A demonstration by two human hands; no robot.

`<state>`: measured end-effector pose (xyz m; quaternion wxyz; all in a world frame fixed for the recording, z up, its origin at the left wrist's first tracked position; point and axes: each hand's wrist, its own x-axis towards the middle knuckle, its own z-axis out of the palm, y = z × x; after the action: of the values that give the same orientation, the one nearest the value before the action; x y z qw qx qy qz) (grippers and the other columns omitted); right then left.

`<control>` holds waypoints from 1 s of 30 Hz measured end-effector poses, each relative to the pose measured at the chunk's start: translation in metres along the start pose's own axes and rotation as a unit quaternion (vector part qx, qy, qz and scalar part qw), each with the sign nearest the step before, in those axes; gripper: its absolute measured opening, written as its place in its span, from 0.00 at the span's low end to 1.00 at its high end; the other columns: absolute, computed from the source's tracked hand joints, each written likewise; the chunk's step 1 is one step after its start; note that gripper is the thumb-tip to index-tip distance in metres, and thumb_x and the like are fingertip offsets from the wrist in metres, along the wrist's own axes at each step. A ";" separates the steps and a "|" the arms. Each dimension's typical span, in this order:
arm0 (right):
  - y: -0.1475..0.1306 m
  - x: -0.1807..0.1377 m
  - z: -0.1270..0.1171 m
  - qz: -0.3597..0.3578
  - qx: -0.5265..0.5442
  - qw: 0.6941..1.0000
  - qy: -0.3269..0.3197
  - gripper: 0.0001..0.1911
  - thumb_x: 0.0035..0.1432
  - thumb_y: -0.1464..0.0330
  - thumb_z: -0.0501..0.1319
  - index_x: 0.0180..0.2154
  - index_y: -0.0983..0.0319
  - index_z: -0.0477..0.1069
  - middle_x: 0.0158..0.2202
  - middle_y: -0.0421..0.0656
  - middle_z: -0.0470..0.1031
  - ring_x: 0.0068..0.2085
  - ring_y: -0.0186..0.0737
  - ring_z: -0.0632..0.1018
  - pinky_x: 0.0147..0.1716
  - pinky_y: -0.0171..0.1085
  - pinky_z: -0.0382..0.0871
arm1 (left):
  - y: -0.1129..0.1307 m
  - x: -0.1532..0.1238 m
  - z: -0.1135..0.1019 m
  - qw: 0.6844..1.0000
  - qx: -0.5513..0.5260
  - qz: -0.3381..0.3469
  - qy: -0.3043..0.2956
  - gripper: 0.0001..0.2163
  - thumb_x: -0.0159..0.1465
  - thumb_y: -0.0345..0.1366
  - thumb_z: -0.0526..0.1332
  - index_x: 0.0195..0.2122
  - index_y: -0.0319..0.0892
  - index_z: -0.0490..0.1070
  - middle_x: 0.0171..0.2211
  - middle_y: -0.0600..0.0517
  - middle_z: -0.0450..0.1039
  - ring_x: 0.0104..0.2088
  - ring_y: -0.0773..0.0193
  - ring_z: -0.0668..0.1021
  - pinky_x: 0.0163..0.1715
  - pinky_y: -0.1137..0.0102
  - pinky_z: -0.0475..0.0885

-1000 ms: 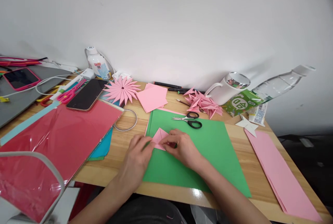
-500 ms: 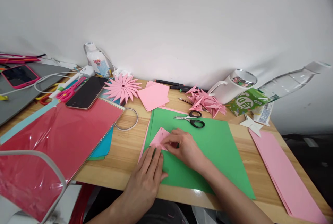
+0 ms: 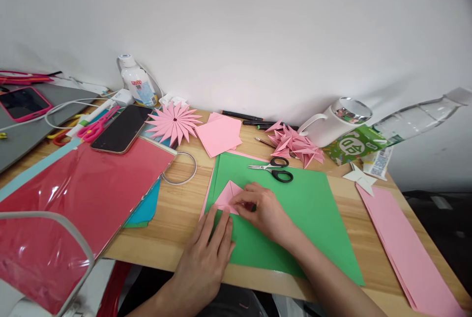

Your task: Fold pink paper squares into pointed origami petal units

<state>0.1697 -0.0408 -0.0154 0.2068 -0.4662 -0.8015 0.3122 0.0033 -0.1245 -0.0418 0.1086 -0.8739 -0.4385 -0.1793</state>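
Observation:
A small folded piece of pink paper [image 3: 228, 193] lies on the left part of a green sheet [image 3: 291, 214]. My left hand [image 3: 206, 248] lies flat with its fingers stretched out, the fingertips on the paper's near edge. From the right, my right hand [image 3: 263, 209] pinches the paper's right side between thumb and fingers; the pinched part is hidden. Black-handled scissors [image 3: 275, 167] rest on the green sheet beyond my right hand.
Behind lie a pink paper star [image 3: 174, 119], pink squares [image 3: 217, 135] and a heap of folded pink pieces [image 3: 293, 144]. A white mug [image 3: 332, 123] and a plastic bottle [image 3: 420, 116] stand back right. Pink strips [image 3: 409, 243] lie right, a red packet [image 3: 88, 189] and phone [image 3: 121, 129] left.
My left hand's fingers have spread slightly apart on the paper's near edge. My right hand keeps its pinch in nearly the same place. The view has shifted a little.

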 end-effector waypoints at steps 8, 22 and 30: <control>0.000 0.001 0.001 -0.003 -0.007 1.000 0.008 0.08 0.53 0.76 0.60 0.30 0.61 0.77 0.22 0.40 0.69 0.27 0.34 0.68 0.30 0.34 0.63 | -0.001 0.001 0.001 1.000 0.009 -0.014 0.019 0.15 0.64 0.30 0.51 0.49 0.29 0.67 0.50 0.36 0.70 0.53 0.49 0.70 0.51 0.59 0.66; -0.001 0.000 0.000 0.004 -0.005 1.000 0.001 0.08 0.54 0.75 0.60 0.30 0.61 0.77 0.22 0.40 0.69 0.27 0.35 0.68 0.29 0.34 0.62 | -0.006 -0.001 -0.006 0.998 -0.043 0.004 -0.043 0.17 0.62 0.28 0.52 0.52 0.30 0.63 0.58 0.31 0.58 0.61 0.43 0.57 0.53 0.54 0.63; -0.002 -0.001 0.000 0.015 -0.006 1.000 -0.008 0.09 0.55 0.75 0.58 0.30 0.61 0.76 0.23 0.41 0.68 0.28 0.35 0.67 0.29 0.33 0.62 | -0.005 0.004 -0.004 1.000 0.005 0.026 -0.011 0.15 0.64 0.30 0.52 0.49 0.26 0.65 0.51 0.35 0.68 0.57 0.47 0.64 0.53 0.58 0.66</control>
<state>0.1688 -0.0424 -0.0136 0.1930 -0.4774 -0.7976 0.3143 0.0003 -0.1195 -0.0367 0.1126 -0.8863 -0.4182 -0.1643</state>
